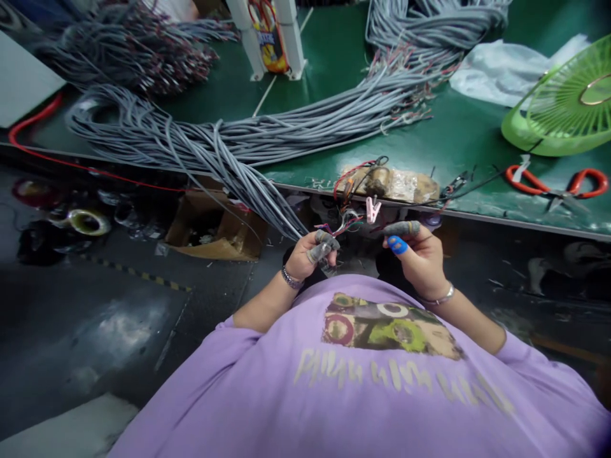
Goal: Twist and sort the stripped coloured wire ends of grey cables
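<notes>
My left hand (317, 250), with grey finger covers, is closed on the ends of grey cables (286, 213) that hang over the bench edge. Thin coloured wires (347, 224) fan out just beyond its fingertips. To the right, my right hand (416, 253) has its thumb and forefinger pinched together; blue tape wraps the thumb and a grey cover the forefinger. Whatever lies in that pinch is too small to make out. Between and beyond both hands, a pink clip (373, 210) sits at the bench edge, in front of a tape-wrapped block (389, 184).
Long grey cable bundles (305, 133) lie across the green bench (329, 38). Red-handled pliers (558, 187), a green fan (568, 102) and a plastic bag (501, 73) are at the right. A cardboard box (214, 235) stands below the bench at the left.
</notes>
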Available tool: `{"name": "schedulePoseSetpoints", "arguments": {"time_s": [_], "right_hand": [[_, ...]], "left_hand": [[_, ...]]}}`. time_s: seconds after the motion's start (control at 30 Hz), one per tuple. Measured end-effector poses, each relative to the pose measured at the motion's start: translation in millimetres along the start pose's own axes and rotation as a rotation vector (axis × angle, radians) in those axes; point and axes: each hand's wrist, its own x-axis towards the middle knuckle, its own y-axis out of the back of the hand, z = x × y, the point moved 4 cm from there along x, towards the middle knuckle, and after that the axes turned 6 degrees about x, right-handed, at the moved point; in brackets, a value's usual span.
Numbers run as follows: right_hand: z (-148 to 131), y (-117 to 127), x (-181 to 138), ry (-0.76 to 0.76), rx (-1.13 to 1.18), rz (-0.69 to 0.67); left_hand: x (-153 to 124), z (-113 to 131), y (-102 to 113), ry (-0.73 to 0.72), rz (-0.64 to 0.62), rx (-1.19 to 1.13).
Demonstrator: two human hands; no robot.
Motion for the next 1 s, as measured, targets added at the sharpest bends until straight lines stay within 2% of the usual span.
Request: {"name": "schedulePoseSetpoints", "arguments": {"time_s": [0.1, 0.23, 0.4, 0.47, 0.63, 0.73, 0.8, 0.87, 0.9, 1.0], "right_hand": [[-11, -18, -2, 0.003, 0.081, -0.135], [-20, -49, 9, 0.041, -0.009, -0.380], [-18, -70, 23, 0.296, -0.116, -0.512], [-14, -72, 24, 0.330, -0.123, -0.554], [-8, -70, 24, 0.162, -0.004, -0.730], [-4, -68, 25, 0.063, 0.112, -0.906], [1, -62, 26, 0.069, 0.102, -1.009], [11, -49, 30, 0.101, 0.007, -0.994], [18, -39, 33, 0.110, -0.065, -0.920], [40, -1, 37, 0.023, -0.262, -0.525]], "left_hand": [[0, 0, 1, -0.010, -0.018, -0.048], [-3, 2, -1, 0.035, -0.041, -0.031], [-7, 5, -2, 0.123, -0.049, -0.018], [-7, 6, -1, 0.146, -0.047, -0.023], [-4, 9, 2, 0.191, -0.134, -0.018], [0, 16, 2, 0.235, -0.290, 0.078], [2, 20, 3, 0.255, -0.417, 0.144], [4, 24, 6, 0.256, -0.513, 0.183], [4, 25, 7, 0.248, -0.542, 0.193], [6, 30, 11, 0.180, -0.526, 0.209]]}}
